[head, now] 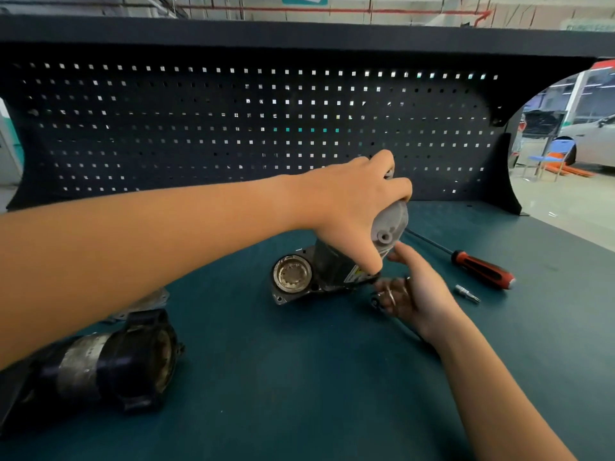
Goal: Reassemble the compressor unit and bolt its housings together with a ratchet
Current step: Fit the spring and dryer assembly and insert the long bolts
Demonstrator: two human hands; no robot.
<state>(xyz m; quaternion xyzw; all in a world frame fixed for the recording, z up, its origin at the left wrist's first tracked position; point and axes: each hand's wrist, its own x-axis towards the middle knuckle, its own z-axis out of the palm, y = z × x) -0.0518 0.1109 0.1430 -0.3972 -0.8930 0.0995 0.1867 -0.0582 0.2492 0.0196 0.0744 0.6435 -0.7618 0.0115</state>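
Observation:
My left hand [349, 201] grips a grey round housing cover [391, 227] and holds it above the table. Just below it lies the dark compressor body [327, 271], its open round bore [292, 273] facing me. My right hand [412, 291] sits right of the body with fingers spread, and small metal rings and parts [386, 296] rest in its palm. A dark cylindrical motor unit [106, 364] lies at the front left, blurred. A flat metal plate [146, 302] shows partly behind my left forearm.
A red-handled screwdriver [479, 266] lies at the right rear of the green table [299, 394]. A small metal socket bit [467, 293] lies in front of it. A dark pegboard [233, 128] closes off the back.

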